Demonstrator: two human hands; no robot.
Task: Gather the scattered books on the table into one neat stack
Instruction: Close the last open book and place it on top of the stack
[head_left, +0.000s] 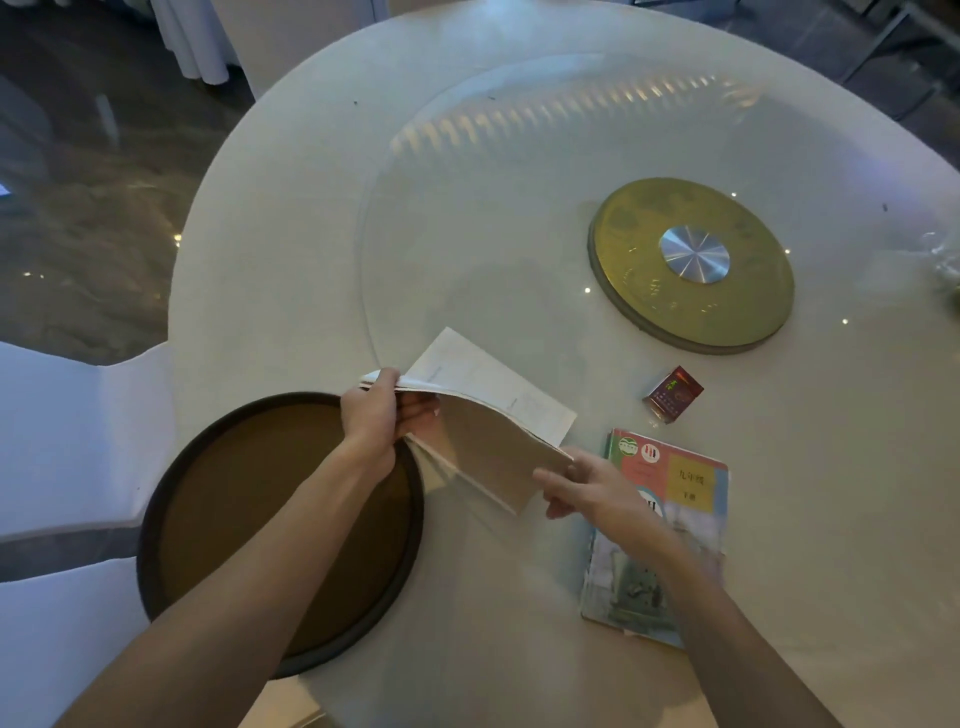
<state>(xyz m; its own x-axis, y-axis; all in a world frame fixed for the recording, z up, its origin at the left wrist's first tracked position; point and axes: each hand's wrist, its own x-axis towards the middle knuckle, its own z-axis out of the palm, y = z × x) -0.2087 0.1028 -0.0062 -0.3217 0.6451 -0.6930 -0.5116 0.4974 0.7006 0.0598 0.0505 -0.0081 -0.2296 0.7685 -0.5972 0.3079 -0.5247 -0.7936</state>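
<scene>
A white-paged book (488, 410) hangs lifted and tilted above the table's near side, its pages fanning open. My left hand (376, 413) grips its far left corner, and my right hand (582, 486) pinches its near right corner. A colourful textbook (685, 488) lies flat on the table to the right, partly hidden under my right wrist and forearm.
A round dark tray (171, 493) sits at the near left, under my left forearm. A glass turntable (519, 218) with a gold hub (691, 265) covers the white round table (270, 249). A small red packet (672, 394) lies beyond the textbook. White-covered chairs stand left.
</scene>
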